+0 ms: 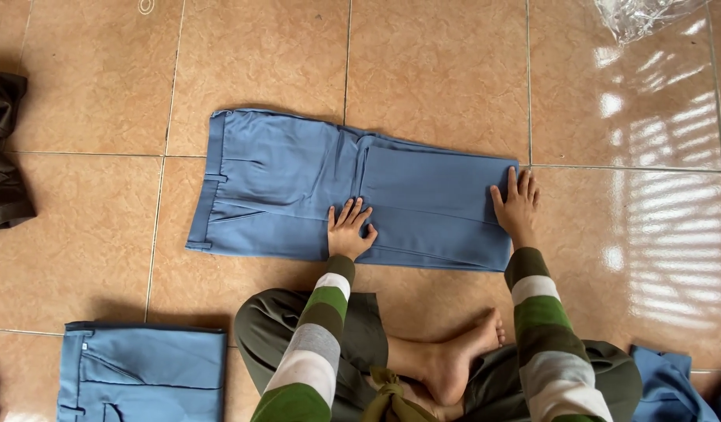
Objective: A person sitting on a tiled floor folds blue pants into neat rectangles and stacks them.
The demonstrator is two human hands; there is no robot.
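Note:
A pair of blue trousers (pixel 298 184) lies flat on the tan tiled floor (pixel 438 70), folded once, with the waistband at the left. My left hand (pixel 349 229) presses flat on the middle of the cloth near its front edge, fingers spread. At the right end of the folded trousers, my right hand (pixel 516 205) rests flat on the fold with fingers apart. Neither hand grips the cloth. Both arms wear green, white and grey striped sleeves.
Another folded pair of blue trousers (pixel 141 373) lies at the bottom left. Blue cloth (pixel 667 387) sits at the bottom right, dark clothing (pixel 2 156) at the left edge, and a clear plastic bag (pixel 638 14) at the top right. My crossed legs and bare foot (pixel 454 359) are below.

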